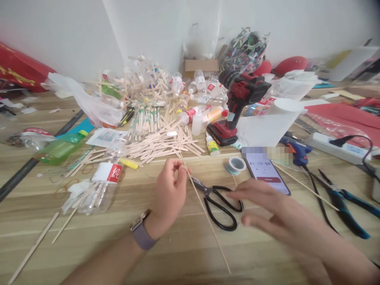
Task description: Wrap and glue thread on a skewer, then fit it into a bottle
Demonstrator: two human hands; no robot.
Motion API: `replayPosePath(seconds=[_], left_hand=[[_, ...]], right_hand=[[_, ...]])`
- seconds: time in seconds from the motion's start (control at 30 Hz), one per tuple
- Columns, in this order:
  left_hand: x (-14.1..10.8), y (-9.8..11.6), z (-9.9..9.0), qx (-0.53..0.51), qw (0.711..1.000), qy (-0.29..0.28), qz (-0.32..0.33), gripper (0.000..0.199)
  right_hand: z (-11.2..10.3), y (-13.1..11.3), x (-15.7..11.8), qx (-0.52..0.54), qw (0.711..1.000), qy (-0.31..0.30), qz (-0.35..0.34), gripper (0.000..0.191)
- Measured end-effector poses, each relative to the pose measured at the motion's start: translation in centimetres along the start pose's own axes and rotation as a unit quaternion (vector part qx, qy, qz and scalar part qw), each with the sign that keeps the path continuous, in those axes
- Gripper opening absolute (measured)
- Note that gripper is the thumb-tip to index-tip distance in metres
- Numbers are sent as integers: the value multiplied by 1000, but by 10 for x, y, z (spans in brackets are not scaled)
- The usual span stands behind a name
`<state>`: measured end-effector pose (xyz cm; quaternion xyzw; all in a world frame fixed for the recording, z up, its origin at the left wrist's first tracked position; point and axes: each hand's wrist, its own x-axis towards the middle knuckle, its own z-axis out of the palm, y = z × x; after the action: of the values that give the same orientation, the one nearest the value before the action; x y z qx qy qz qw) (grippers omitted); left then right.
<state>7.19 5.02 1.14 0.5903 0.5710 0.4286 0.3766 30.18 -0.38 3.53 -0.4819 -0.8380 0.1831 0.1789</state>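
- The thin wooden stick (206, 213) ran slantwise from the left hand (172, 184) toward the near side of the surface (178, 257), its upper end at the fingertips and its lower part free.
- The left grip looked clamped on that stick, thumb and forefinger pinched together near its top end.
- The right grip was apart, thumb well clear of the fingers, with nothing visible in it.
- Held only near one end, the stick could plausibly have swung or twisted out of the pinch if its long free part were knocked.
- The scissors (206, 191) lay just right of the stick, their tips behind it in this view; a careless sweep could have caught the stick on them or brushed a finger against the blades. Whether they touched it could not be told.
- The right fingertips overlapped a scissor handle in view, so a low pass might have nudged the scissors, or the small spool (236, 165) and phone (267, 174) beyond.
- The left forearm came in from the lower left, a watch (144, 229) at its wrist, fingers curled inward.
- The right hand (271, 202) reached in from the lower right, back upward, fingers stretched leftward and blurred; its contact with the handle was unclear.
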Motion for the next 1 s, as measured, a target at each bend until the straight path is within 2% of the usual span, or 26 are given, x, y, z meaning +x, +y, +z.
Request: replayPosePath(seconds=[0.07, 0.1, 0.2, 0.27, 0.37, 0.47, 0.63, 0.77, 0.83, 0.87, 0.9, 0.93, 1.0], left_hand=[[-6, -6, -5, 12, 1000, -5, 5, 8], [-9, -9, -7, 20, 1000, -5, 9, 8], [-13, -17, -13, 44, 999, 1, 16, 11], [-14, -21, -18, 59, 998, 4, 20, 13], [-16, -26, -24, 88, 995, 17, 32, 12], [-16, -30, -28, 125, 991, 21, 38, 8], [-14, -36, -29, 174, 984, -16, 25, 10], [-14, -35, -31, 201, 978, -52, 26, 10], [-14, -35, -31, 198, 978, -65, 13, 11], [-14, -34, -31, 188, 980, -71, 1, 11], [-14, -34, -31, 176, 981, -78, -15, 11], [-14, -34, -31, 162, 983, -85, -32, 11], [-13, -33, -30, 139, 983, -101, -61, 10]], right_hand=[[-8, 9, 19, -32, 995, 53, 81, 38], [-10, 14, 32, -62, 988, 60, 127, 37], [-9, 27, 78, -179, 951, 23, 249, 37], [-3, 33, 107, -232, 926, -11, 298, 44], [6, 41, 136, -247, 912, -19, 327, 54], [13, 45, 149, -247, 909, -23, 334, 53], [14, 45, 154, -226, 915, -11, 333, 39], [10, 38, 144, -199, 928, 21, 314, 36], [11, 31, 133, -114, 942, 80, 305, 34], [13, 27, 127, -9, 946, 130, 297, 33], [16, 21, 119, 138, 932, 175, 285, 31], [20, 15, 112, 312, 889, 198, 269, 30], [30, -1, 98, 408, 857, 182, 257, 29]])
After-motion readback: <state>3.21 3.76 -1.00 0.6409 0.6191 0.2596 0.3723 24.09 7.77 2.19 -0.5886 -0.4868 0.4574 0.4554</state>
